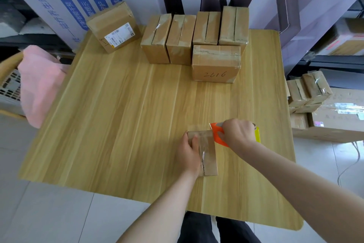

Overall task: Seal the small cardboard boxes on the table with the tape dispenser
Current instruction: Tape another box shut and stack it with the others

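A small cardboard box [208, 156] lies near the front of the wooden table [122, 120], with clear tape running along its top. My left hand [188, 156] grips the box's left side, thumb on top. My right hand [237, 133] grips the orange and yellow tape dispenser [218, 134] at the box's far right corner. Most of the dispenser is hidden by my hand.
Several taped boxes [195, 38] stand in a row at the table's back, one marked 2616 [215, 65] in front of them and a labelled box [114, 28] at back left. A pink cloth [39, 87] hangs left. More boxes [309, 93] are stacked right.
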{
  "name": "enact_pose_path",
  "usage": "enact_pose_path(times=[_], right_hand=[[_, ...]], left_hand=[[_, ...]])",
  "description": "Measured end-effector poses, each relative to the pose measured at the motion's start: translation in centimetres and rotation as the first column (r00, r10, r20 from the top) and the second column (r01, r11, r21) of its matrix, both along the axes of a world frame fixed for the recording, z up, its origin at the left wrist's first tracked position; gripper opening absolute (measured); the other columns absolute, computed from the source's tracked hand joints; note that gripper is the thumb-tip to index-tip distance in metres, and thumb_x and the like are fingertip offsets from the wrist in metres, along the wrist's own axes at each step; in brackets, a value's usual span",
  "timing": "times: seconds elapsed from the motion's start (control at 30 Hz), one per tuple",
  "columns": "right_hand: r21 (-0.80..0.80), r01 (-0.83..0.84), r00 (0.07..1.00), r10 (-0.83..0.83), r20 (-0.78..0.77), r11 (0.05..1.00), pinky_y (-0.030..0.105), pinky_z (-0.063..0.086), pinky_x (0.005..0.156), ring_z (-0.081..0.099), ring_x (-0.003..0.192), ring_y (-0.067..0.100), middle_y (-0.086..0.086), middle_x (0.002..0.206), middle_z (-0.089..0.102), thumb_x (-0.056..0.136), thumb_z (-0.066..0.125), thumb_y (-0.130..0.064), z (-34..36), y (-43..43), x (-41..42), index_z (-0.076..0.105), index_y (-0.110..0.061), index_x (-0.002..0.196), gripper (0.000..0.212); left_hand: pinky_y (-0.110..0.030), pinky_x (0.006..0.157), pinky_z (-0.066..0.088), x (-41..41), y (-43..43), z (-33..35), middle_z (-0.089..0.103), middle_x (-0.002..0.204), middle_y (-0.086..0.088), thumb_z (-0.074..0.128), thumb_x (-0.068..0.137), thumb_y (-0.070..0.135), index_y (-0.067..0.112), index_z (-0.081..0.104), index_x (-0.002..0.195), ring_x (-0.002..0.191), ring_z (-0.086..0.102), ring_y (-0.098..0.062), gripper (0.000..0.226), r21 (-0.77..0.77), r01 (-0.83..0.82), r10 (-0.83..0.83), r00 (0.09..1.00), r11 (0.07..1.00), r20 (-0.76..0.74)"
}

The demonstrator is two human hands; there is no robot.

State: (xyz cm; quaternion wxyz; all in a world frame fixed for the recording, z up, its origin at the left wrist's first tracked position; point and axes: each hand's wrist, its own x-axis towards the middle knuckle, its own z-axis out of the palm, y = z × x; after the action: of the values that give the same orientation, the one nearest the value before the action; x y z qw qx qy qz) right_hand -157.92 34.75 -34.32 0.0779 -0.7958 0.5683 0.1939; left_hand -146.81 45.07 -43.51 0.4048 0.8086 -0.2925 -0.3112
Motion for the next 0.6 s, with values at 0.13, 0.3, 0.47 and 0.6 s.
enact_pose_path(times=[0.13,0.3,0.47,0.6], right_hand=[[0.011,0.151,0.983,-0.151,0.106,0.988,0.024,0.032,0.051,0.052,0.061,0.02,-0.007,0.056,0.044,0.092,0.049,-0.042,-1.7,0.0,-1.9,0.043,-0.023,0.059,0.039],[0.057,0.493,0.806,-0.48,0.346,0.868,0.024,0.04,0.05,0.06,0.048,0.02,-0.001,0.056,0.059,0.087,0.049,-0.059,-1.0,1.0,-4.7,0.058,-0.016,0.063,0.05],[0.297,0.677,0.355,-0.652,0.67,0.674,0.025,0.027,0.044,0.038,0.039,0.017,-0.004,0.04,0.04,0.085,0.06,-0.052,0.0,4.0,-4.1,0.044,-0.011,0.048,0.058],[0.486,0.701,0.069,-0.728,0.683,0.522,0.028,0.026,0.045,0.032,0.043,0.016,-0.001,0.042,0.035,0.084,0.066,-0.047,-0.3,5.9,-2.3,0.039,-0.012,0.048,0.057]], left_hand=[[-0.025,0.085,0.042,0.1,-0.5,-0.1,0.064,0.117,-0.002,0.045,0.098,0.039,0.013,0.054,0.128,0.108,0.059,-0.018,0.041,0.058,0.012,-0.015,0.999,0.998,0.05],[-0.029,0.086,0.046,-0.7,-0.9,0.3,0.064,0.116,0.001,0.043,0.097,0.043,0.02,0.049,0.132,0.106,0.061,-0.018,0.042,0.052,-0.086,0.087,0.996,0.995,-0.01],[-0.04,0.085,0.052,-0.9,-1.2,0.4,0.065,0.106,0.004,0.044,0.096,0.038,0.024,0.051,0.123,0.096,0.063,-0.016,0.032,0.01,-0.13,0.131,0.988,0.991,-0.077],[-0.043,0.078,0.052,-1.6,-1.1,1.0,0.063,0.09,0.0,0.055,0.094,0.029,0.018,0.054,0.096,0.082,0.062,-0.02,0.012,-0.026,-0.26,0.254,0.957,0.965,-0.143]])
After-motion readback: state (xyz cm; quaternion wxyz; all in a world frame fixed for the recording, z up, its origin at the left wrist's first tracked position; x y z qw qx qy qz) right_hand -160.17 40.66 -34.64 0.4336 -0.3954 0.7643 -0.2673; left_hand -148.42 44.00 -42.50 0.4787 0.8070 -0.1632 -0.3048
